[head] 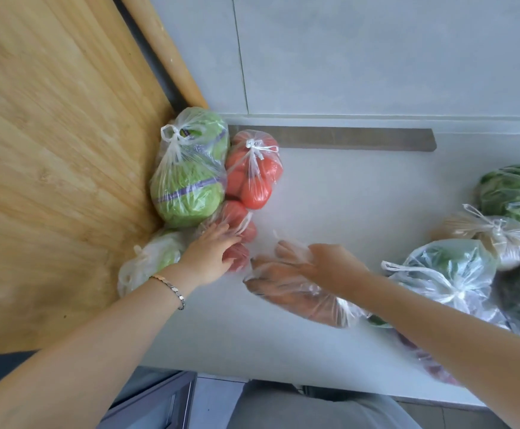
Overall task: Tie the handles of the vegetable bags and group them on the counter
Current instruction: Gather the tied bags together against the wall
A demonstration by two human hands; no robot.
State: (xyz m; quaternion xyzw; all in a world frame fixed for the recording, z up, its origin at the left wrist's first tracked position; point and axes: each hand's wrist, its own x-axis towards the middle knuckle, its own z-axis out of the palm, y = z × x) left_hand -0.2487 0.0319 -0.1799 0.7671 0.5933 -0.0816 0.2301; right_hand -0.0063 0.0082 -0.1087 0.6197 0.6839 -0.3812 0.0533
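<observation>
Forearms reach in from 6 o'clock: grouping looks under way on the counter (pixel 345 196).
Left hand (pixel 212 255) rests with straight fingers on the lumpy tomato bag (pixel 247 233) at 9 o'clock. Right hand (pixel 323 267) lies on the long carrot bag (pixel 292 295) at centre, its grip hidden by crinkly film. Next, probably, slide it left.

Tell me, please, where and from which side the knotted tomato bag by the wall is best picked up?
Take the knot of twisted handles at the top of the tomato bag. It sticks out clear of the tomatoes, so pinching it should bruise nothing. Come from above and the right, because the lettuce bag lies against its left side.
</observation>
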